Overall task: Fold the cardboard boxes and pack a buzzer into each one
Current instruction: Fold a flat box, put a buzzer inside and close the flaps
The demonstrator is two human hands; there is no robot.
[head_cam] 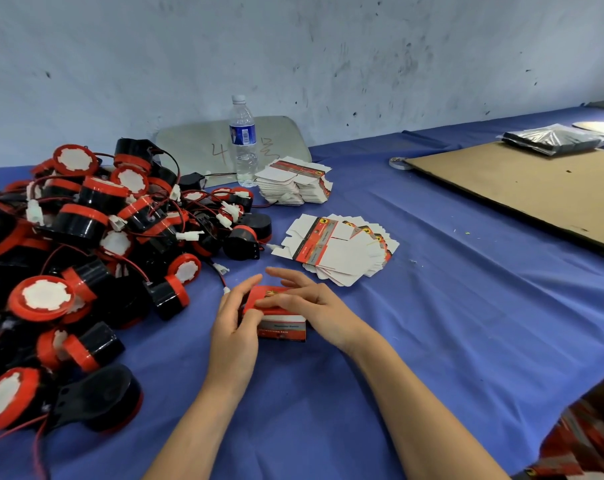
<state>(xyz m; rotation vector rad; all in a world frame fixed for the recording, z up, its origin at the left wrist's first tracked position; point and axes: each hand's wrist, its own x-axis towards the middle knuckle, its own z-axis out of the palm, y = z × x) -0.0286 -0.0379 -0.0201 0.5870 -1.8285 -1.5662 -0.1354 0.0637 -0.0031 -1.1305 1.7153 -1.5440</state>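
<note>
A small red and white cardboard box [282, 325] stands folded on the blue cloth near the middle. My left hand [236, 320] holds its left side, thumb on the near top edge. My right hand [311, 303] lies over its red top flap with fingers stretched out flat. A big heap of black and red buzzers [86, 258] with red wires fills the left side. Flat box blanks lie fanned out [342, 251] just beyond my hands, and a second stack of blanks [295, 183] sits farther back.
A water bottle [243, 140] stands at the back against a grey panel [196, 147]. A large brown cardboard sheet [522, 188] covers the right of the table, with a dark plastic-wrapped pack [553, 138] on it. More red boxes [584, 445] show at the bottom right corner.
</note>
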